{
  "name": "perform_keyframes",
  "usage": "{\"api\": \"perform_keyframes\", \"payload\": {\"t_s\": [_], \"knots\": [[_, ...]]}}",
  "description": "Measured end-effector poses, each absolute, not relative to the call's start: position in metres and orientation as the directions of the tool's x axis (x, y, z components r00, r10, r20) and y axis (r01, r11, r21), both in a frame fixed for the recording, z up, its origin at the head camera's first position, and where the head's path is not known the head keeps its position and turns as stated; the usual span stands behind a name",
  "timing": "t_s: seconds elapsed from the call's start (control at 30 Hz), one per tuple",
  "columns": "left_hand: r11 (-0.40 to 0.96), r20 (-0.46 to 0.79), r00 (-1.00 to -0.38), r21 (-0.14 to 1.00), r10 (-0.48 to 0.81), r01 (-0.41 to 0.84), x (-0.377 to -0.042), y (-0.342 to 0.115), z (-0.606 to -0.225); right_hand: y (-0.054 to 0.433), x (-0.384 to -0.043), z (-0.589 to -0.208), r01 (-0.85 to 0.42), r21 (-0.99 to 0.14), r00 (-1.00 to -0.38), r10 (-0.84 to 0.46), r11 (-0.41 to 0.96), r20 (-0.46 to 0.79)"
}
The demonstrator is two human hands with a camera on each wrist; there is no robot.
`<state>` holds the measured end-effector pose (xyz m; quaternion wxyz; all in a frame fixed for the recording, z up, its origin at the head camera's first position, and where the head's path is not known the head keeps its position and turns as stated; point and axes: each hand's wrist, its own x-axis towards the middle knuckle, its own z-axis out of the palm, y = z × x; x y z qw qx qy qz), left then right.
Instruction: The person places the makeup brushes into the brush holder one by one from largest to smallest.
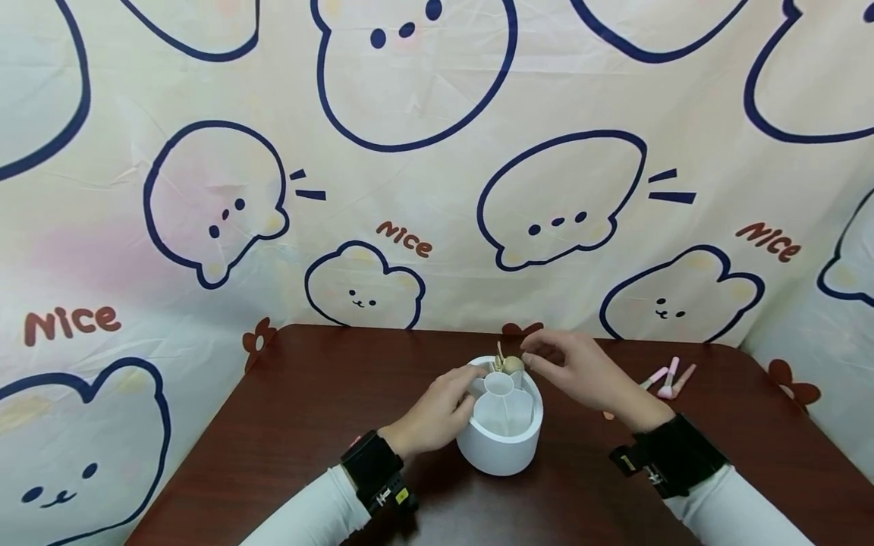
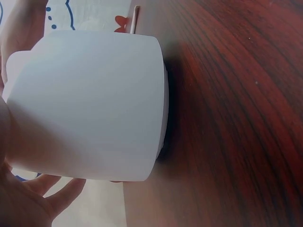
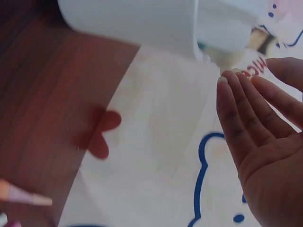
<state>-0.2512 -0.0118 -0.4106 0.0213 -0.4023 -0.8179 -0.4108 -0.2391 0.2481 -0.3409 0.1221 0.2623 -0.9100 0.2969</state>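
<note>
A white round organizer (image 1: 501,455) with inner dividers and a round central tube stands on the table. My left hand (image 1: 437,409) grips its left side, fingers at the rim; the left wrist view shows fingers (image 2: 66,194) reaching behind the white wall. In a back compartment sit a round beige item (image 1: 514,365) and a thin yellowish piece (image 1: 499,356) that sticks up past the rim. Beside the back right rim hovers my right hand (image 1: 580,371), its fingers extended toward the beige item. In the right wrist view those fingers (image 3: 246,113) lie straight, holding nothing.
Several small pink and white makeup brushes (image 1: 671,379) lie on the dark wooden table (image 1: 307,409) at the right, partly behind my right forearm. A printed cloth (image 1: 451,189) hangs along the table's back edge.
</note>
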Motion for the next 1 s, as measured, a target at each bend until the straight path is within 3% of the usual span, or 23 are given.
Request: {"api": "perform_keyframes", "payload": {"t_s": [0.33,0.73,1.0], "knots": [[0.371,0.341,-0.687,0.646,0.642,0.667,-0.252,-0.015,-0.405,0.306,-0.238,-0.332,-0.434,-0.410,-0.893,-0.323,0.802,0.314],[0.359,0.339,-0.676,0.647,0.655,0.672,-0.252,-0.014,-0.407,0.403,-0.261,-0.395,-0.271,-0.386,-0.961,-0.226,0.882,0.158],[0.362,0.333,-0.683,0.654,0.651,0.664,-0.252,-0.013,-0.408,0.428,-0.267,-0.423,-0.118,-0.350,-0.992,-0.126,0.929,-0.001]]}}
